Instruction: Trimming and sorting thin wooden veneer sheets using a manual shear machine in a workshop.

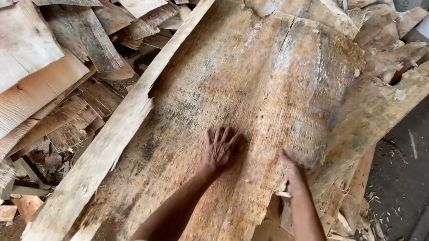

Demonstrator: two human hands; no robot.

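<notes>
Two bare hands on a large veneer sheet (252, 87).
Left hand (220, 149) lies flat, fingers spread; right hand (291, 172) grips the sheet's torn right edge, above a veneer pile (18, 56).

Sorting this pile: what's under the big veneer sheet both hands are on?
Under the big veneer sheet, torn veneer pieces poke out at its right edge; whatever lies beneath its middle is covered.

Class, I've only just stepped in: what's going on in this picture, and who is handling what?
A person works with bare hands on a large, thin, stained sheet of wood veneer lying on a heap of similar sheets. The left hand presses flat on it, fingers spread; the right hand grips its torn right edge. A long pale strip of veneer lies alongside on the left. Splinters litter the dark floor.
</notes>
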